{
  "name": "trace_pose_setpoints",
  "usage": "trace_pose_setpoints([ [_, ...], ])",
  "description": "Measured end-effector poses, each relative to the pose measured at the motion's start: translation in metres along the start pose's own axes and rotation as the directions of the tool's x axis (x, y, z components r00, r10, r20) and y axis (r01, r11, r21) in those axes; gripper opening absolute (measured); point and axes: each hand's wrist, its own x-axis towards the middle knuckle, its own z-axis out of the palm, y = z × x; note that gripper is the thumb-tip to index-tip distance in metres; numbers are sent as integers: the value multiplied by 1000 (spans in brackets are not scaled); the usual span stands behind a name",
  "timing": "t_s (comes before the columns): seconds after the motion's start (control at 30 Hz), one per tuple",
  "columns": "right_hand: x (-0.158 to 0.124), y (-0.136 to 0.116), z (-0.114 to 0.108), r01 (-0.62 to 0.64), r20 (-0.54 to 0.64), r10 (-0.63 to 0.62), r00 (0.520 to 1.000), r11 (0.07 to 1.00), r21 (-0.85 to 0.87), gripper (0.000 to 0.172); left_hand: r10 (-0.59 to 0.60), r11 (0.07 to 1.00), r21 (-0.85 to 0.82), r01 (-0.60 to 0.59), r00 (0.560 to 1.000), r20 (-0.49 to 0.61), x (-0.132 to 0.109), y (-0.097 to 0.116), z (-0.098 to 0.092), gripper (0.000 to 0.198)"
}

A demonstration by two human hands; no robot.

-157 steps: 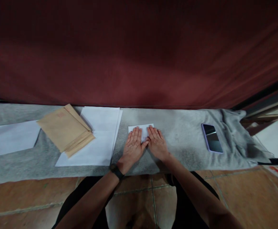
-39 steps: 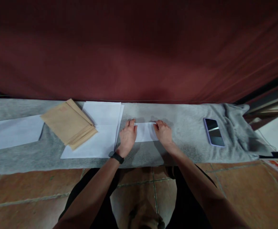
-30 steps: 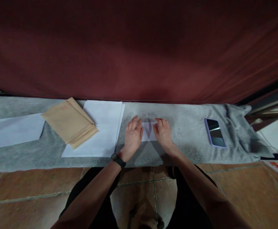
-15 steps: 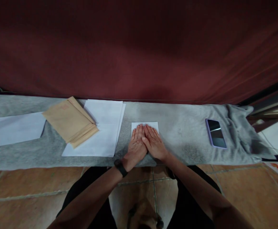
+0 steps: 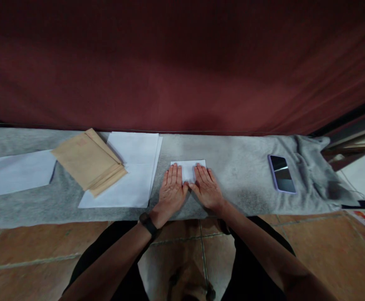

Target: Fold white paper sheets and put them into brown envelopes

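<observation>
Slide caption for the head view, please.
Left hand and right hand lie flat on a small paper between envelopes and phone.

We see a small, plain white paper [image 5: 189,170] lying flat on the grey cloth-covered desk [image 5: 241,167]. Its far edge is straight, with both far corners showing. The left hand [image 5: 171,188] and right hand [image 5: 208,188] cover its sides, leaving us its middle; the near edge is partly hidden.

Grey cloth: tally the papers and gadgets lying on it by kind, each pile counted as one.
White papers: 3 (left paper, middle pile, small paper under the left hand and right hand)
Brown paper pile: 1
Phone: 1
Total: 5
</observation>
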Motion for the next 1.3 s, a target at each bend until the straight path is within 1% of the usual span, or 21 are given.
trace_pose_setpoints([
  [0.2, -6, 12, -4, -38, -5, 38, 999, 999, 4, 73, -22, 999, 30, 22, 1000, -2, -2, -4, -7, 65],
  [0.37, -11, 20, -6, -41, -24, 41, 999, 999, -8, 73, -37, 998, 44, 38, 999, -3, -5, -9, -8, 65],
  [0.57, -14, 27, -6, -55, -57, 54, 997, 998, -20, 74, -42, 998, 48, 44, 999, -34, -5, -14, -10, 64],
  [0.63, -15, 25, -7, -63, -74, 62, 995, 998, -13, 73, -28, 998, 50, 31, 998, -57, -6, -10, -13, 64],
  [0.7, -15, 18, -9, -45, -68, 45, 997, 999, 5, 72, 21, 999, 50, -18, 998, -61, -9, 0, -14, 64],
  [0.83, -20, -5, -11, 77, 9, -77, 997, 995, 64, 67, 190, 981, 39, -190, 982, 20, -26, 23, -7, 71],
  [0.9, -24, -14, -10, 107, 27, -109, 994, 992, 68, 68, 214, 975, 51, -217, 975, 51, -33, 29, -1, 75],
  [1.03, -30, -17, -8, 112, 19, -112, 994, 994, 12, 71, 218, 972, 83, -221, 975, 51, -40, 26, 3, 77],
  [1.2, -35, -9, -8, 104, -4, -104, 995, 993, -54, 74, 188, 977, 87, -192, 981, 53, -38, 15, -6, 73],
  [1.3, -37, -6, -9, 81, -7, -82, 997, 994, -79, 78, 147, 985, 87, -151, 988, 49, -38, 12, -11, 70],
])
